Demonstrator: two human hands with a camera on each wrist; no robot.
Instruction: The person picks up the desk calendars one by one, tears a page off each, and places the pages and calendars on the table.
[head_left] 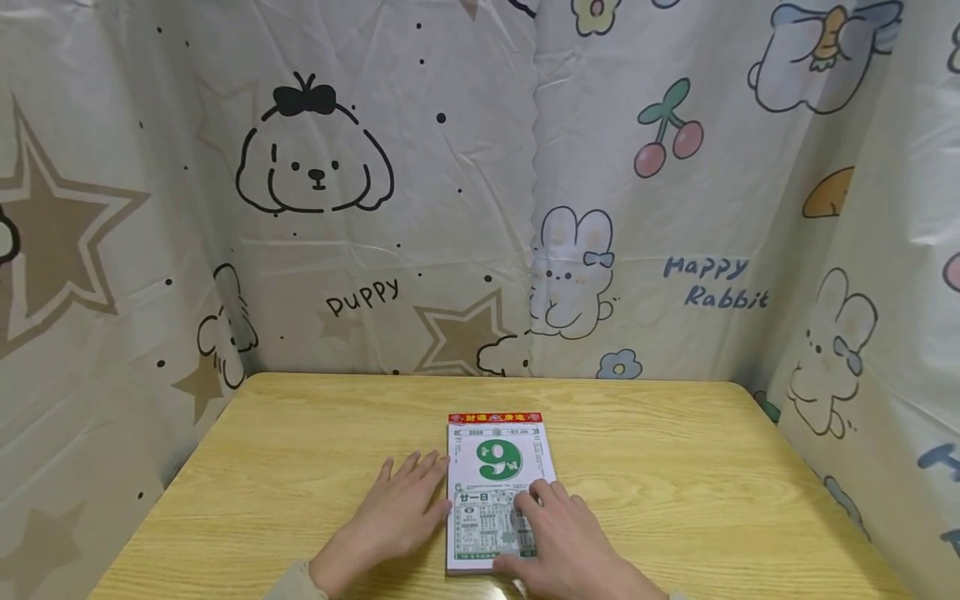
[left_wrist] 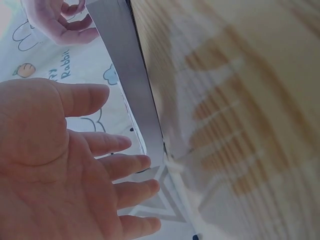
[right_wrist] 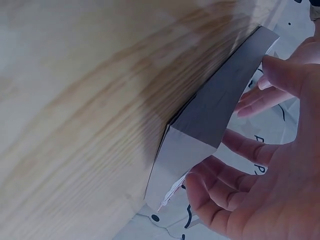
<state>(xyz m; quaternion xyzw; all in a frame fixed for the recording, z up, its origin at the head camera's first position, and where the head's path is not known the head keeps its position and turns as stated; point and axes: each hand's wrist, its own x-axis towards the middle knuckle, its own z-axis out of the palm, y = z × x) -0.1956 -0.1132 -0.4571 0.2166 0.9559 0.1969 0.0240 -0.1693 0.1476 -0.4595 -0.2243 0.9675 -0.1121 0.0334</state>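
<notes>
A thick tear-off calendar (head_left: 498,460) with a red header strip and a big green 9 lies flat on the table. My left hand (head_left: 397,510) is at its left side, with fingers extended toward its edge. In the left wrist view that palm faces the block's pale side (left_wrist: 125,75), and the fingers are straight and spread. My right hand (head_left: 566,533) rests over the lower right of the calendar, fingers loosely bent on the top page. Its thumb (right_wrist: 282,75) touches the bottom edge near the corner. No page is visibly lifted.
The calendar lies on a yellow wood-grain table (head_left: 315,450) with rounded back corners. A pale curtain (head_left: 465,192) printed with cartoon animals, stars and cherries hangs behind the table and along both sides.
</notes>
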